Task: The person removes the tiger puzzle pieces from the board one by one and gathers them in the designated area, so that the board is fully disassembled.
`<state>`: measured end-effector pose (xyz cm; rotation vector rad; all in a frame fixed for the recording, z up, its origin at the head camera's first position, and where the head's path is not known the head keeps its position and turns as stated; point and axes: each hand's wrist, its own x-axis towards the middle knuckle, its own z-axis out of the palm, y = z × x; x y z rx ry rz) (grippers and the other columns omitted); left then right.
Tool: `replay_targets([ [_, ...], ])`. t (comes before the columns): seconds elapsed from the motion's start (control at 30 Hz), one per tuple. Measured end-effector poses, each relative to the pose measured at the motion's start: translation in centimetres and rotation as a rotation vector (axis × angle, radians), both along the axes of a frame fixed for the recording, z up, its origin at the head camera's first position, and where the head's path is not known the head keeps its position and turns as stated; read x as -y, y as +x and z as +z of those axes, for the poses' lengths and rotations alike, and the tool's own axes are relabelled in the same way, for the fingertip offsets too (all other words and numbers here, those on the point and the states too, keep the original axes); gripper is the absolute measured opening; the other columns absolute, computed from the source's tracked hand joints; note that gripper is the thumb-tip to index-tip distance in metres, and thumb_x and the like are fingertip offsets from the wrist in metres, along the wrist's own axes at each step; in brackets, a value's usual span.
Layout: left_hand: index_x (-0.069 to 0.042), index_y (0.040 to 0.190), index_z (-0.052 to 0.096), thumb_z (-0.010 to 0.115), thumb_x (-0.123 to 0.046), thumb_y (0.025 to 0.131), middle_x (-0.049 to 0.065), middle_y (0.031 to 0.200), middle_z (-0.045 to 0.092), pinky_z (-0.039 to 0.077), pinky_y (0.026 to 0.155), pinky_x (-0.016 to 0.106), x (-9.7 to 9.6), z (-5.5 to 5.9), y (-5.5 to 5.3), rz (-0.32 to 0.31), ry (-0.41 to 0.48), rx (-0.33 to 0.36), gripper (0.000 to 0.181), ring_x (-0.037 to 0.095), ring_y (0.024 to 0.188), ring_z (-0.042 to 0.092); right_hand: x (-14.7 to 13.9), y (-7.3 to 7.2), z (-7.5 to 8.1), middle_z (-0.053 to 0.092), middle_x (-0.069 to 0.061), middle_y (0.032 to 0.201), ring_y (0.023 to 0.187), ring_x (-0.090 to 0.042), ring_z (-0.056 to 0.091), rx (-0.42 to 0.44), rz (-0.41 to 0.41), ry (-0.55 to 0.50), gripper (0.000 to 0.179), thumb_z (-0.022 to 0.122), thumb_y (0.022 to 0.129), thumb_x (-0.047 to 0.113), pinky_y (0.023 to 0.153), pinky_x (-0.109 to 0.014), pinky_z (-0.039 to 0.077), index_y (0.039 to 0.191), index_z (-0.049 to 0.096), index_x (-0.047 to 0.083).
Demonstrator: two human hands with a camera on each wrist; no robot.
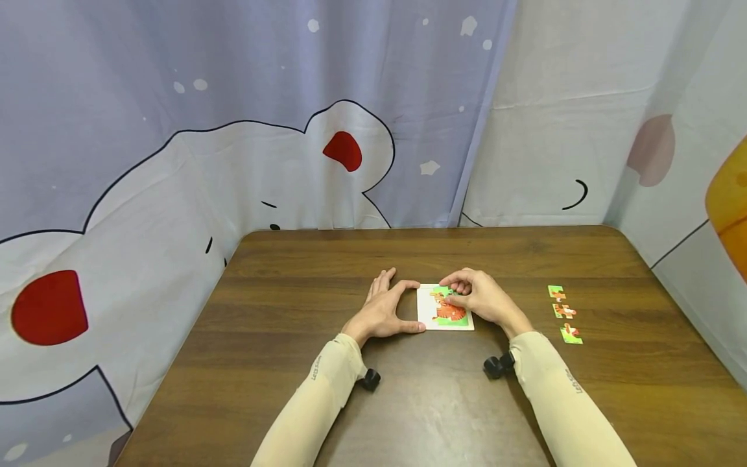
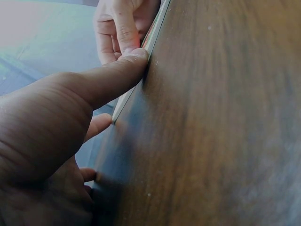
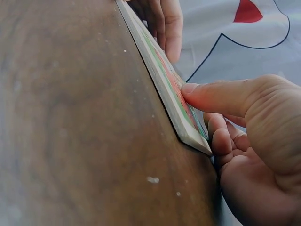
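Observation:
A small jigsaw puzzle board (image 1: 424, 310) with a white border lies on the table. Red-and-green pieces form part of a picture in it, and a strip along its left side shows white. At the board's left corners, my left hand (image 1: 382, 312) touches the edge with thumb and index finger spread apart. My right hand (image 1: 487, 297) reaches over the board from the right, its thumb and index finger at either end of a green-edged puzzle piece (image 1: 441, 291) near the top. In the right wrist view its thumb (image 3: 211, 96) rests on the picture while the other fingers curl past the far edge.
Three loose puzzle pieces lie in a column to the right: an upper one (image 1: 557, 293), a middle one (image 1: 564, 311) and a lower one (image 1: 570, 333). Beyond the wooden table (image 1: 327, 250) hangs a patterned curtain (image 1: 262, 175).

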<state>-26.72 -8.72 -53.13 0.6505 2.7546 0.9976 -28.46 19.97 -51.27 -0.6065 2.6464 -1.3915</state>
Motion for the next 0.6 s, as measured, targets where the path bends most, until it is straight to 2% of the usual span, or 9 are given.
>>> replay_targets([
  [0.03,-0.030,0.157,0.056,0.098,-0.050,0.083,0.025,0.183,0.012,0.004,0.137,0.067,0.0,0.4,0.2,-0.002,0.006,0.010,0.088,0.048,0.171,0.001,0.0,0.0,0.0,0.067,-0.007,0.102,0.091,-0.022,0.058,0.004,-0.001,-0.007,0.027,0.089,0.095,0.009,0.079,-0.027,0.049,0.122,0.082,0.010],
  [0.2,-0.029,0.158,0.056,0.097,-0.051,0.084,0.026,0.183,0.012,0.005,0.137,0.068,-0.1,1.0,0.6,-0.010,0.009,0.019,0.087,0.049,0.171,0.002,-0.1,0.1,0.0,0.066,-0.010,0.103,0.090,-0.023,0.058,0.027,0.002,-0.053,0.027,0.087,0.097,0.009,0.078,-0.025,0.049,0.123,0.081,0.007],
  [0.3,-0.028,0.159,0.055,0.097,-0.047,0.085,0.025,0.184,0.010,0.004,0.137,0.066,-0.2,2.0,1.1,-0.011,0.000,0.042,0.087,0.047,0.172,0.000,-0.2,0.0,0.1,0.066,-0.012,0.104,0.091,-0.023,0.057,0.040,0.014,-0.084,0.029,0.086,0.098,0.009,0.077,-0.024,0.049,0.126,0.080,0.005],
  [0.4,-0.028,0.160,0.055,0.096,-0.048,0.087,0.024,0.184,0.009,0.004,0.138,0.065,-0.2,2.2,1.1,-0.010,-0.019,0.041,0.087,0.046,0.172,0.000,-0.3,0.0,0.3,0.066,-0.014,0.106,0.092,-0.023,0.057,0.054,0.028,-0.113,0.030,0.086,0.099,0.009,0.076,-0.023,0.049,0.128,0.078,0.004],
  [0.53,-0.027,0.158,0.056,0.097,-0.047,0.086,0.025,0.183,0.011,0.003,0.137,0.066,-0.1,2.1,1.2,-0.006,0.001,0.036,0.086,0.048,0.172,0.000,-0.5,0.0,0.6,0.066,-0.015,0.105,0.092,-0.022,0.058,0.064,0.045,-0.146,0.032,0.087,0.099,0.010,0.076,-0.022,0.050,0.129,0.078,0.003],
  [0.57,-0.027,0.158,0.056,0.098,-0.047,0.085,0.026,0.183,0.011,0.003,0.137,0.067,-0.1,2.1,1.2,-0.006,0.009,0.033,0.086,0.048,0.171,0.001,-0.5,0.1,0.8,0.066,-0.015,0.105,0.092,-0.022,0.058,0.062,0.048,-0.153,0.033,0.087,0.098,0.010,0.076,-0.022,0.050,0.129,0.078,0.003],
  [0.6,-0.027,0.157,0.056,0.097,-0.050,0.085,0.026,0.183,0.012,0.004,0.137,0.066,-0.1,1.5,0.9,-0.008,0.014,0.020,0.086,0.048,0.171,0.002,-0.6,0.1,0.9,0.066,-0.015,0.105,0.091,-0.022,0.058,0.059,0.050,-0.159,0.033,0.087,0.098,0.009,0.075,-0.022,0.050,0.128,0.078,0.003],
])
